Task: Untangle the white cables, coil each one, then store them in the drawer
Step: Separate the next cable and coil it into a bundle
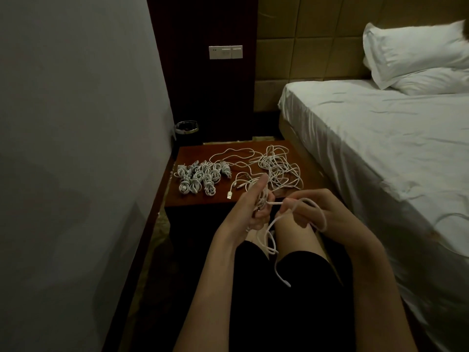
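The left hand [250, 201] hides most of the coil [262, 199] it grips; the bed [380, 148] runs off-frame.

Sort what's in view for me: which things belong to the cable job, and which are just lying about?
Part of the job:
- cable being coiled, held in the left hand and right hand
- coiled bundles on the nightstand
- tangled pile, still loose

Just lying about:
- bed
- pillows
- wall switches
- waste bin
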`<state>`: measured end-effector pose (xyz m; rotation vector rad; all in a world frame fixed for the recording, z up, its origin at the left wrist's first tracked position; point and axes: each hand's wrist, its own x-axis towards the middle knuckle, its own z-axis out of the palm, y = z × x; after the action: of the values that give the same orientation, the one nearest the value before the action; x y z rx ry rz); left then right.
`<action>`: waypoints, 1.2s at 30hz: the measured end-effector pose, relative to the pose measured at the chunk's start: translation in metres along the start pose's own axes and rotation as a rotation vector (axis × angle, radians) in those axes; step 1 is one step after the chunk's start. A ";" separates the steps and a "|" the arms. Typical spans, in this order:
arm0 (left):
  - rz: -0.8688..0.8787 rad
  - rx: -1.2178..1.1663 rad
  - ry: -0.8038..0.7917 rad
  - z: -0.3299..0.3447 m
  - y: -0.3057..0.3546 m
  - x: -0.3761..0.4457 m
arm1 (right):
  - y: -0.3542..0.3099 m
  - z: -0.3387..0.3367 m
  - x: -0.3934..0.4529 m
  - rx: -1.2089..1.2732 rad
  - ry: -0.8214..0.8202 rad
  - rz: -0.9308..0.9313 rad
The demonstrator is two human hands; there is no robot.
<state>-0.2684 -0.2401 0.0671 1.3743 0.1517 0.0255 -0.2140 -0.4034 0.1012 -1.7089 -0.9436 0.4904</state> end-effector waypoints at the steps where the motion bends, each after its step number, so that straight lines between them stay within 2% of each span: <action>1: 0.009 -0.003 -0.010 -0.002 0.000 0.000 | 0.001 -0.003 -0.001 0.036 -0.009 0.010; 6: -0.002 -0.022 -0.150 -0.003 0.000 -0.001 | 0.013 -0.007 0.003 0.277 -0.127 0.074; 9: 0.022 -0.014 -0.277 -0.001 -0.002 -0.002 | 0.017 0.002 0.016 0.350 -0.178 0.020; 11: -0.012 -0.029 -0.307 -0.001 -0.002 -0.003 | 0.019 0.005 0.020 0.345 -0.108 0.025; 14: -0.121 0.005 -0.265 -0.002 -0.002 -0.004 | 0.016 0.005 0.018 0.237 0.113 0.072; 17: -0.104 0.036 -0.256 0.000 -0.003 -0.005 | 0.010 0.008 0.014 0.215 0.203 0.111; 22: 0.058 -0.091 -0.149 -0.004 -0.005 0.000 | 0.008 0.001 0.005 0.335 0.145 0.205; 26: 0.070 -0.077 -0.083 -0.003 -0.005 0.003 | 0.003 -0.003 0.002 0.324 0.110 0.243; 28: 0.065 -0.071 -0.122 -0.003 -0.004 0.003 | 0.002 -0.002 0.003 0.272 0.138 0.244; 31: 0.071 -0.050 -0.200 -0.001 0.003 0.000 | 0.004 0.004 0.007 0.108 0.261 0.193; 34: 0.104 0.005 -0.038 0.004 0.007 0.000 | 0.008 0.015 0.014 0.151 0.285 0.183; 36: 0.157 -0.004 0.101 0.001 0.004 0.003 | 0.009 0.014 0.016 0.195 0.238 0.215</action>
<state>-0.2648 -0.2399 0.0711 1.3789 0.1275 0.2264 -0.2114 -0.3831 0.0898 -1.6547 -0.5264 0.4895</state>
